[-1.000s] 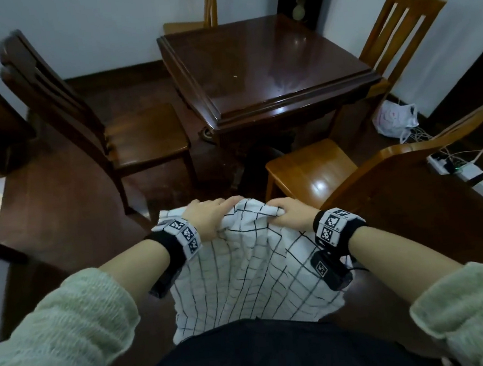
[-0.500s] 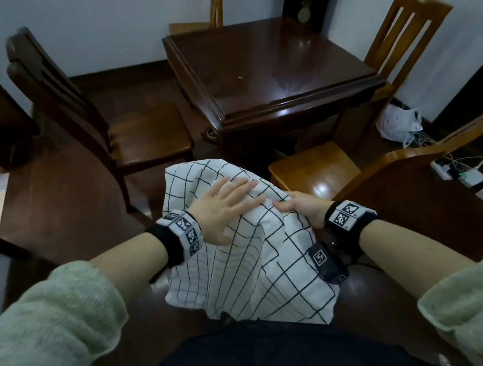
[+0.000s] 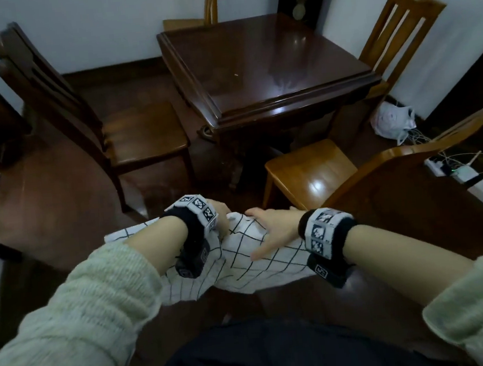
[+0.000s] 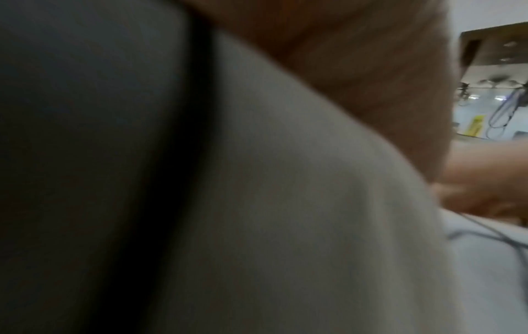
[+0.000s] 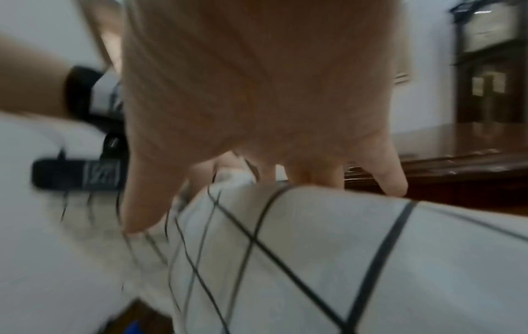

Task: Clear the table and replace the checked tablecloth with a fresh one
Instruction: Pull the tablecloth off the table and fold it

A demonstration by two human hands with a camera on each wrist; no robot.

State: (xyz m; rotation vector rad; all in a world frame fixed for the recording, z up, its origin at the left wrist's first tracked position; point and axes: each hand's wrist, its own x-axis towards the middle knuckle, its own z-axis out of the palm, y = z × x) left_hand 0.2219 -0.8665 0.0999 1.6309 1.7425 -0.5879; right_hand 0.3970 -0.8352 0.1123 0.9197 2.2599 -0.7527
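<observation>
The white checked tablecloth [image 3: 257, 267] hangs bunched in front of my body, off the dark wooden table [image 3: 267, 62], whose top shows bare. My left hand [image 3: 222, 212] digs into the top of the bundle, its fingers buried in the folds and curled round the cloth. In the left wrist view only the palm [image 4: 357, 67] and blurred cloth [image 4: 285, 203] show. My right hand [image 3: 271, 227] lies flat on the cloth with straight, spread fingers. The right wrist view shows that hand [image 5: 257, 113] resting on the cloth [image 5: 314, 259].
A dark chair [image 3: 141, 133] stands left of the table, a lighter chair [image 3: 307, 170] at its near right corner, another [image 3: 401, 20] by the right wall. A white plastic bag [image 3: 394, 124], power strips and cables [image 3: 454, 168] lie on the floor at right.
The bundle has dropped lower and flatter. My left hand went from lying flat on the cloth to digging into its top. My right hand let go of its pinch and now lies flat.
</observation>
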